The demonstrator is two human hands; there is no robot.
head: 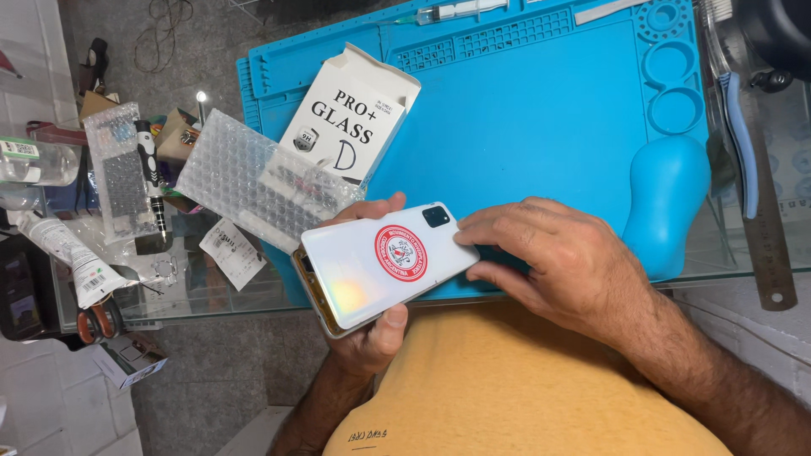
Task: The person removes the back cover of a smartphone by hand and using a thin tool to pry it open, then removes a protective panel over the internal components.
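Cradled in my left hand (365, 338), fingers wrapped underneath, the white iridescent phone with a round red sticker (384, 266) runs lengthwise toward my right hand (549, 257), whose fingertips press its camera end.

White phone (384, 268) with round red sticker held face down over blue mat (541, 127), cradled from beneath by left hand (372, 325), thumb on its lower edge. Right hand (549, 257) fingertips touching its camera end. Just beyond: white box (351, 114), bubble wrap (253, 177). Further left: screwdriver (152, 181), tube (72, 257). Metal ruler (769, 219) at right.
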